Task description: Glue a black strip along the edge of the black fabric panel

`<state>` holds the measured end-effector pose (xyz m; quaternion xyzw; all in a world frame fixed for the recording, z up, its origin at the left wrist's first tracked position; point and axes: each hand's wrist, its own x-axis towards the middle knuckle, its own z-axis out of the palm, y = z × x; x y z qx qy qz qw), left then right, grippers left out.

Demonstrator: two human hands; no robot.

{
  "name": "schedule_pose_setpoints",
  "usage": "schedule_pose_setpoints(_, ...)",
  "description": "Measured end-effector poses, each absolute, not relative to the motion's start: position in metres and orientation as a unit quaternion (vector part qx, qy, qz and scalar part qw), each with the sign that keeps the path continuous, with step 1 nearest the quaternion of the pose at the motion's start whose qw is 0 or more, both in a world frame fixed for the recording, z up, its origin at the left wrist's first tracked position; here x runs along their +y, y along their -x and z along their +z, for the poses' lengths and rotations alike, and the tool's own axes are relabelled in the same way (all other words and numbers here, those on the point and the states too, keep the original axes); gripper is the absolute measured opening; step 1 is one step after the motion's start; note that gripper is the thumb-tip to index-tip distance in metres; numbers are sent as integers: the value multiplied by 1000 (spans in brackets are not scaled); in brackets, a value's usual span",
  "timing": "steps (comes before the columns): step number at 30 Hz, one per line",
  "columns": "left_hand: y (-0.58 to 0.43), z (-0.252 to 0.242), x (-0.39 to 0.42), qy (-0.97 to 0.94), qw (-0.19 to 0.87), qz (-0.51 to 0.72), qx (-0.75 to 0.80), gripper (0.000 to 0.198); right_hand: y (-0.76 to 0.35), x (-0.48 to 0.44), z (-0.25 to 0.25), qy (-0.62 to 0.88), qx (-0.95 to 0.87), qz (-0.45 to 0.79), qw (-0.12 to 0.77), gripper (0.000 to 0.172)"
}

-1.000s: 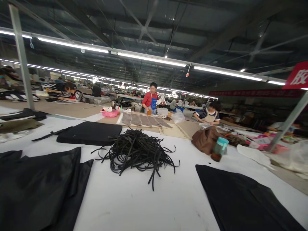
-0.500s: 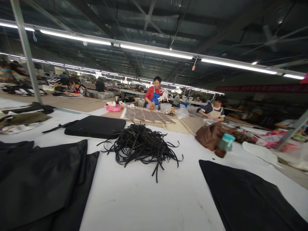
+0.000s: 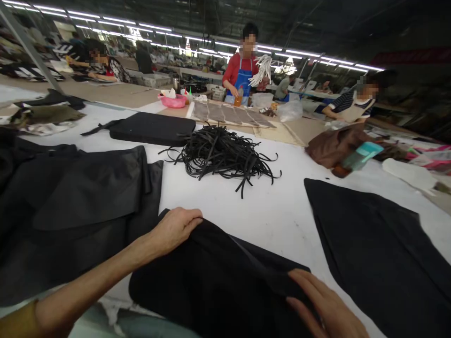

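A black fabric piece [image 3: 211, 277] lies at the near edge of the white table, its upper edge lifted in a fold. My left hand [image 3: 178, 227] pinches that edge near its left corner, thumb over the cloth. At the right end, my right hand [image 3: 320, 300] has the fabric between thumb and fingers; part of this hand is cut off by the frame. Beyond them sits a tangled heap of thin black strips [image 3: 225, 152]. Dark stacked fabric pieces [image 3: 88, 188] lie left of my left arm, and another black fabric stack [image 3: 380, 244] rests to the right.
A flat black pad [image 3: 151, 127] lies behind the left stack. At the right stand a teal-lidded bottle [image 3: 361, 157] and a brown cloth bundle [image 3: 334, 145]. Across the table a person in a blue apron [image 3: 244, 77] holds white strips; a pink basin [image 3: 172, 100] is nearby.
Both my hands have come into view, holding a black fabric piece at the near edge. The camera has tilted down, and the table fills more of the picture.
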<state>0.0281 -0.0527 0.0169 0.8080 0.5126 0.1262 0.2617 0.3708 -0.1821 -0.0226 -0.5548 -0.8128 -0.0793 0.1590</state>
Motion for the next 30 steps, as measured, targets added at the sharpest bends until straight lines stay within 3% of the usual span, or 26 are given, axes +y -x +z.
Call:
schedule_pose_setpoints(4, -29, 16, -43, -786, 305, 137, 520, 25, -379, -170, -31, 574, -799, -68, 165, 29)
schedule_pose_setpoints(8, -25, 12, -28, -773, 331, 148, 520, 27, -385, -153, -32, 655, -726, 45, 204, 31)
schedule_pose_setpoints(10, -24, 9, -25, -794, 266, 164, 521, 25, -389, -141, -25, 694, -676, 127, 213, 37)
schedule_pose_setpoints(13, -32, 4, -39, -824, 75, 245, 506, 24, -392, -124, -7, 719, -630, 205, 209, 39)
schedule_pose_setpoints(16, -55, -3, -73, -891, -13, 288, 350, 24, -386, -113, 11, 717, -630, 226, 195, 38)
schedule_pose_setpoints(18, -75, -8, -95, -963, 32, 214, 158, 29, -379, -110, 21, 707, -641, 231, 192, 37)
schedule_pose_setpoints(20, -91, -12, -107, -979, 109, 151, 81, 37, -372, -108, 29, 702, -644, 233, 196, 35)
schedule_pose_setpoints(25, -102, -23, -100, -960, 256, 77, 87, 62, -370, -101, 44, 696, -612, 285, 243, 30)
schedule_pose_setpoints(30, -97, -26, -98, -949, 296, 39, 97, 62, -398, -78, 44, 717, -456, 396, 348, 27)
